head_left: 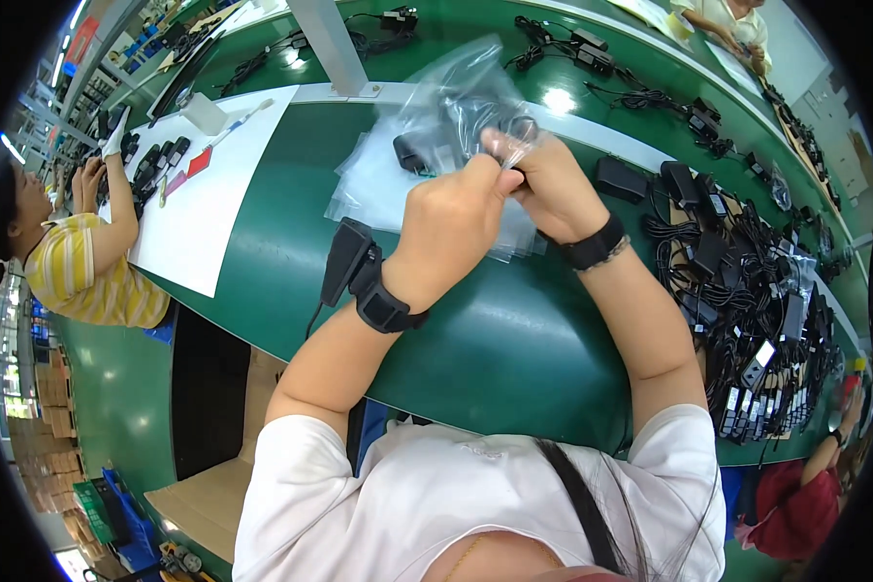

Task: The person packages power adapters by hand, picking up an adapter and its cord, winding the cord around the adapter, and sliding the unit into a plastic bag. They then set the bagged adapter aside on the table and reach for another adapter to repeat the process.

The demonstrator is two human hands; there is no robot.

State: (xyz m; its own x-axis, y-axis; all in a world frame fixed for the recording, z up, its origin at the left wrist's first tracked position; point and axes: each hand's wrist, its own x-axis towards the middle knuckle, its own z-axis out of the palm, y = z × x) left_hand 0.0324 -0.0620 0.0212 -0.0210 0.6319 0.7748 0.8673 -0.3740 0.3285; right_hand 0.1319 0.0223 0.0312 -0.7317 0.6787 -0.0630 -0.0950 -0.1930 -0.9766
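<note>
Left hand [453, 209] is closed, thumb and fingertips pinching the lower end of a clear plastic bag [475, 82]. Right hand [553, 184] grips the same bag just beside it, fingers curled into the film. Bag is up off the table, near the far edge, with something dark showing through; glare hides whether that's inside or behind.

Progress, as a judgement: this bag looks mid-handling, neither set down nor visibly finished. Can't tell if it's sealed. A black adapter [409, 153] sits at the stack of clear bags [359, 179] under the hands; can't confirm whether it's bagged. Another black adapter block [619, 179] lies near the right wrist, by the far edge. Most of the work looks left: a big pile of corded adapters [708, 252] fills the table's right end, mostly bare, a few with film near them.

Surface: glossy green table [514, 330], bare along the near edge in front of the person. White sheet [242, 184] covers the left part, carrying a white box [204, 113] and a red card [200, 161].

Room: metal post [330, 48] at the far edge, second green bench [436, 19] beyond it with more adapters. Co-worker in yellow stripes [78, 262] off the left end, others top right and lower right. Cartons [39, 436] and a blue crate [126, 514] on the green floor.
</note>
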